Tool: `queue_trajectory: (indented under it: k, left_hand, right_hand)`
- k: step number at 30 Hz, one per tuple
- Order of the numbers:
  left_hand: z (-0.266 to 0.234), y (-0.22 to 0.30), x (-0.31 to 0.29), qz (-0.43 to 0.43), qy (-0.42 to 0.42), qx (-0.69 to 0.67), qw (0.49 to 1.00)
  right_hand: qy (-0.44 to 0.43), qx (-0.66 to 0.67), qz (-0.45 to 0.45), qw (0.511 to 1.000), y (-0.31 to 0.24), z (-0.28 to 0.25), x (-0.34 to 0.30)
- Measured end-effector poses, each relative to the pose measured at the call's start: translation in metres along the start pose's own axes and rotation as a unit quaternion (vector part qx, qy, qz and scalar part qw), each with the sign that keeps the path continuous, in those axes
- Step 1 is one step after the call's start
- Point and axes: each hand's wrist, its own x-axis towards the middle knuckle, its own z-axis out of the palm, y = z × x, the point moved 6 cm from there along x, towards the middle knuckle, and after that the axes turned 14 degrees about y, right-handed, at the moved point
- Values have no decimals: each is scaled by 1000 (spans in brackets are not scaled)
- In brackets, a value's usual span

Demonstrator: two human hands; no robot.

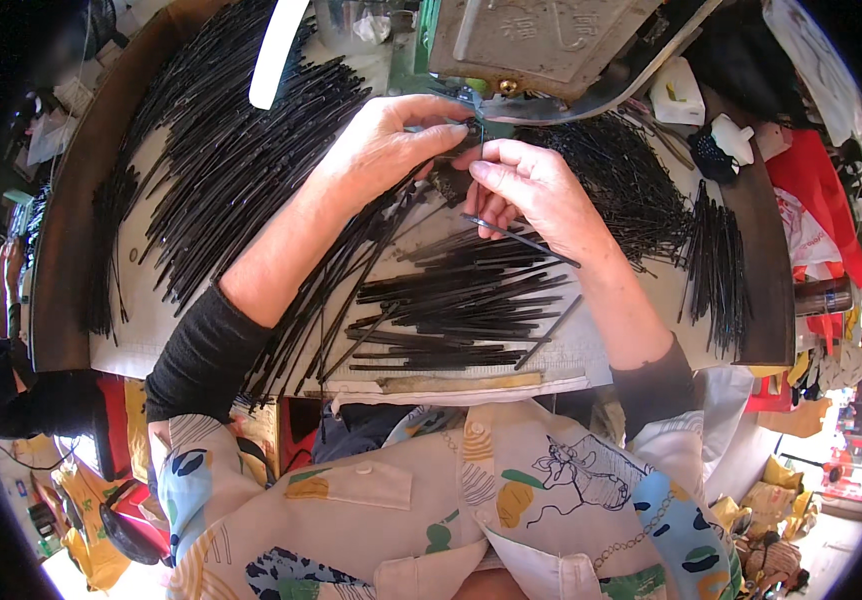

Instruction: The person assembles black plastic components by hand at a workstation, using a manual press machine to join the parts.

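Where hands [391, 140] [536, 190] converge, black strips [241, 190] around, machine [531, 45] beyond

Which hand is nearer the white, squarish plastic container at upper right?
Right. The right hand is below and left of the container; the left hand is farther left.
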Motion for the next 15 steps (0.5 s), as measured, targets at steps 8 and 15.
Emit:
queue_trajectory:
  k: [8, 15]
  left_hand:
    - [-1, -3, 1, -9, -7, 7, 1000]
    - [0, -1, 2, 3, -7, 16, 1000]
  right_hand:
    - [-2, -10, 4, 1000, 2, 0, 0]
    - [-4, -1, 3, 1000, 0, 1, -1]
